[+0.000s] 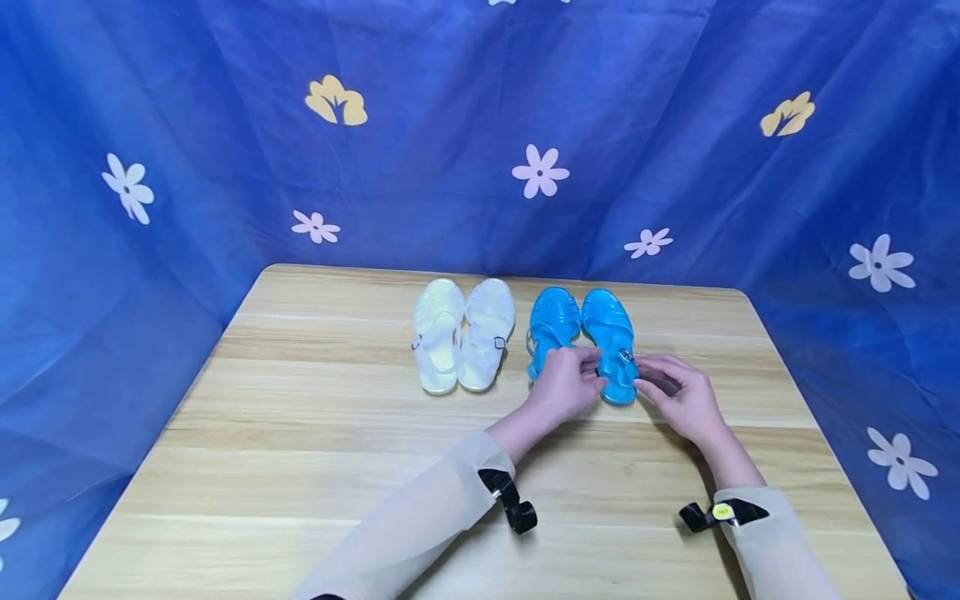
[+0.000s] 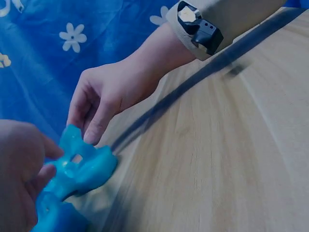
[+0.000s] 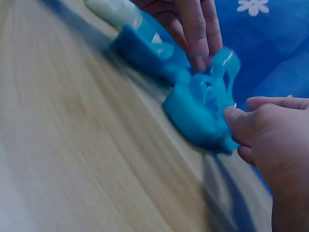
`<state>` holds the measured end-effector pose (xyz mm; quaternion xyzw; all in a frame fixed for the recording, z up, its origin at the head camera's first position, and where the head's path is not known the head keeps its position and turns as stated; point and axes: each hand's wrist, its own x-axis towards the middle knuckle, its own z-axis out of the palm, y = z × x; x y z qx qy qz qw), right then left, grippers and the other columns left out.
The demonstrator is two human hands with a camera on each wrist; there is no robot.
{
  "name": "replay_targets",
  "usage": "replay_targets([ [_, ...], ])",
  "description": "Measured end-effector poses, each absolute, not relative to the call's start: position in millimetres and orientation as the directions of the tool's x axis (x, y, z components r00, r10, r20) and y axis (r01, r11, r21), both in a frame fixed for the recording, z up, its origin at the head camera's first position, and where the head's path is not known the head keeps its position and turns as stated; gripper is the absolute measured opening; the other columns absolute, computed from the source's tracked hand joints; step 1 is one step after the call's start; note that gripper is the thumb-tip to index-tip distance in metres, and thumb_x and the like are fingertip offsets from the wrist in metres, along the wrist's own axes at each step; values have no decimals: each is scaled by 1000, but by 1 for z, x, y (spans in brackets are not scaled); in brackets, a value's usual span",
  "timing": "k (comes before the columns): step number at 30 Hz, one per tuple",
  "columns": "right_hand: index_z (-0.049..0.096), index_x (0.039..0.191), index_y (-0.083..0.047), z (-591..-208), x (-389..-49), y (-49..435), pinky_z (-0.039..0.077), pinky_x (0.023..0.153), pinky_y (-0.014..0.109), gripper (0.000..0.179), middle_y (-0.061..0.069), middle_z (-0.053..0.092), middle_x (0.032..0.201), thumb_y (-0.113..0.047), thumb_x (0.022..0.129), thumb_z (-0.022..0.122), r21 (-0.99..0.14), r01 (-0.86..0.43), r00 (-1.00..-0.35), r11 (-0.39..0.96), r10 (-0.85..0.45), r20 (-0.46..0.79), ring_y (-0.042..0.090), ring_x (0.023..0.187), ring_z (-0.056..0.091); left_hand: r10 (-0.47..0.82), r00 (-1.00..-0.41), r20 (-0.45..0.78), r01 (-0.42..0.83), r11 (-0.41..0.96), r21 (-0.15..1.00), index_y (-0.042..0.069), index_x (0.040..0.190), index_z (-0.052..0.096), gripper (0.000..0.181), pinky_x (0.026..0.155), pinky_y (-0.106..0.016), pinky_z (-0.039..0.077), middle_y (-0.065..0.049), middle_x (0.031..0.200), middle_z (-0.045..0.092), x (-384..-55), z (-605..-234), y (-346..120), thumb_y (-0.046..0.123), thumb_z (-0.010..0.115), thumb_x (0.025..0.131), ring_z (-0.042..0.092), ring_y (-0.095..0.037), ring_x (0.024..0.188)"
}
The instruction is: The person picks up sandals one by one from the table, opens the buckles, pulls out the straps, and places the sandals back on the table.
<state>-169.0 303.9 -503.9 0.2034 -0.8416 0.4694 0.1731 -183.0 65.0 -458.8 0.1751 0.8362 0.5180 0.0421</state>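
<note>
A pair of blue jelly sandals stands side by side, toes to the back. My right hand [image 1: 686, 404] is at the outer side of the right blue sandal [image 1: 606, 317], thumb and finger pinching its strap near the heel, as both wrist views show. My left hand [image 1: 564, 390] reaches over the heel of the left blue sandal [image 1: 555, 308] and partly hides it. Its fingers and thumb lie slightly apart at the inner side of the right sandal, close to the strap [image 3: 226, 60]. A small buckle [image 1: 626, 356] shows on the right sandal's outer side.
A pair of whitish sandals, a left one [image 1: 438, 304] and a right one [image 1: 491, 304], stands left of the blue pair. All are on a wooden table [image 1: 300, 467] with rounded back corners. A blue flowered curtain [image 1: 450, 150] hangs behind and at both sides.
</note>
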Motion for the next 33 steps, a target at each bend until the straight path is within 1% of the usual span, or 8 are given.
replay_targets([
  [4, 74, 118, 10, -491, -158, 296, 58, 93, 31, 38, 27, 72, 115, 22, 81, 80, -739, -526, -845, 421, -159, 511, 38, 103, 72, 405, -899, 169, 260, 182, 948, -6, 133, 69, 41, 84, -18, 58, -18, 129, 72, -174, -449, 51, 2, 79, 95, 73, -30, 113],
  [7, 71, 117, 15, -479, -150, 288, 56, 98, 28, 39, 33, 70, 115, 26, 80, 77, -753, -541, -837, 375, -159, 523, 38, 105, 71, 424, -876, 228, 284, 72, 956, -5, 129, 71, 37, 84, -21, 59, -19, 127, 73, -169, -440, 38, 1, 80, 94, 74, -30, 110],
  [10, 70, 117, 17, -471, -145, 280, 54, 101, 29, 39, 35, 68, 116, 28, 79, 76, -774, -546, -837, 319, -166, 522, 36, 107, 71, 417, -870, 262, 295, 16, 955, -3, 126, 74, 36, 84, -25, 61, -19, 125, 74, -165, -430, 22, 1, 82, 92, 75, -29, 107],
  [15, 73, 120, 11, -466, -142, 264, 53, 102, 29, 42, 28, 71, 117, 26, 81, 76, -783, -562, -827, 265, -176, 534, 28, 107, 73, 396, -866, 304, 319, -29, 947, -5, 128, 72, 38, 85, -31, 62, -21, 124, 73, -165, -421, -8, -4, 81, 91, 75, -35, 105],
  [20, 72, 123, 10, -464, -144, 241, 56, 99, 33, 41, 30, 70, 118, 25, 84, 74, -790, -587, -807, 177, -204, 554, 31, 108, 73, 372, -849, 376, 430, 70, 900, -2, 125, 75, 37, 87, -36, 62, -18, 122, 75, -171, -421, -41, -3, 84, 89, 77, -30, 103],
  [25, 71, 125, 8, -460, -147, 209, 57, 98, 39, 38, 30, 70, 121, 18, 89, 75, -823, -555, -822, 122, -235, 519, 38, 110, 72, 363, -817, 448, 550, 261, 793, 5, 122, 78, 36, 95, -34, 59, -5, 119, 77, -179, -423, -79, 5, 88, 87, 74, -17, 109],
  [28, 72, 128, 5, -458, -148, 188, 56, 101, 39, 37, 26, 71, 124, 11, 92, 76, -861, -497, -853, 107, -244, 462, 40, 113, 70, 362, -824, 435, 551, 336, 764, 10, 123, 79, 39, 99, -35, 56, 0, 119, 77, -184, -426, -100, 12, 90, 86, 71, -14, 113],
  [33, 70, 130, 7, -458, -153, 150, 53, 105, 44, 37, 24, 70, 128, 6, 93, 77, -921, -385, -901, 65, -243, 359, 43, 120, 67, 386, -850, 358, 503, 393, 770, 11, 125, 79, 45, 106, -45, 51, -3, 120, 77, -195, -436, -125, 19, 93, 84, 69, -21, 119],
])
